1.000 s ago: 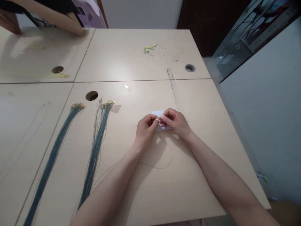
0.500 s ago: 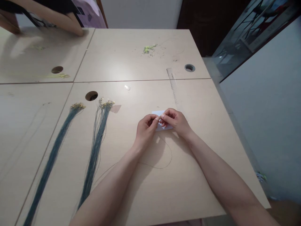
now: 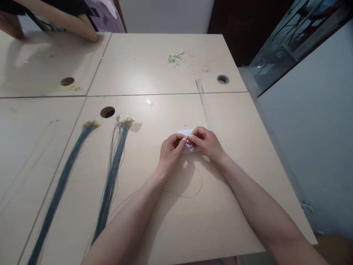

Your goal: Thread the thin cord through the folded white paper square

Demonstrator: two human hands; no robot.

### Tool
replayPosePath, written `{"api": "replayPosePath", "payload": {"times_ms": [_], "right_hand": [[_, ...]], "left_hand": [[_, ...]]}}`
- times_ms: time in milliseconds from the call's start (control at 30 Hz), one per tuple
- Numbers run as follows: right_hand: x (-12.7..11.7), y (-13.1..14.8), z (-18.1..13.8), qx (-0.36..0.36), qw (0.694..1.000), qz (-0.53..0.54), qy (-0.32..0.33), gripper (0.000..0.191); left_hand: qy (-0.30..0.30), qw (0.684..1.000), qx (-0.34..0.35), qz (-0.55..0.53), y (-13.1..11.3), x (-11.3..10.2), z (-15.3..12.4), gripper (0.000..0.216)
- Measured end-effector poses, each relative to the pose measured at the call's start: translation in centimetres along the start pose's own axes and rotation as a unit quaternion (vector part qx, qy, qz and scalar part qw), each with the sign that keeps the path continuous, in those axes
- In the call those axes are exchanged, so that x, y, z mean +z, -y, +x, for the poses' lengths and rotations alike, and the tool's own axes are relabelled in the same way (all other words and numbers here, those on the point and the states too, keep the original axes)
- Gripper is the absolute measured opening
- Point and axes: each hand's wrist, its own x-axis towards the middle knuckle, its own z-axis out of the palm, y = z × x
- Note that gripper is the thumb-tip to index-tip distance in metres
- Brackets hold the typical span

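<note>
My left hand (image 3: 173,149) and my right hand (image 3: 206,143) meet fingertip to fingertip, each closed in a pinch. A thin thread (image 3: 201,180) curves over the table and runs up to the pinched fingers; its end is hidden between them. Under both hands lies a small white card (image 3: 185,131), partly covered. Left of my left forearm, a bundle of blue-green threads (image 3: 110,184) with gold-coloured metal pieces (image 3: 127,121) at its top lies lengthwise. A second, similar bundle (image 3: 64,175) is farther left.
A clear ruler (image 3: 203,101) lies beyond my right hand. Yellow-green scraps (image 3: 175,57) are scattered farther back. The table (image 3: 237,206) has round holes, one (image 3: 107,112) near the bundles. At the far left, another person's arm (image 3: 68,24) rests on the table.
</note>
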Motion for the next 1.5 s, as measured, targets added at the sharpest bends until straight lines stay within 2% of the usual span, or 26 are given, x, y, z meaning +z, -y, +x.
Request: {"api": "replayPosePath", "payload": {"times_ms": [433, 1000, 1500], "right_hand": [[-0.09, -0.22, 0.10, -0.006, 1.000, 0.007, -0.001, 0.019], [-0.19, -0.24, 0.07, -0.056, 0.998, -0.036, 0.017, 0.017], [-0.12, -0.48, 0.11, -0.062, 0.997, -0.052, 0.001, 0.016]], "left_hand": [[-0.005, 1.000, 0.005, 0.021, -0.14, 0.00, -0.04, 0.017], [-0.011, 1.000, -0.018, 0.000, -0.17, -0.08, -0.05, 0.016], [-0.023, 1.000, 0.003, 0.016, -0.17, 0.13, -0.08, 0.017]]}}
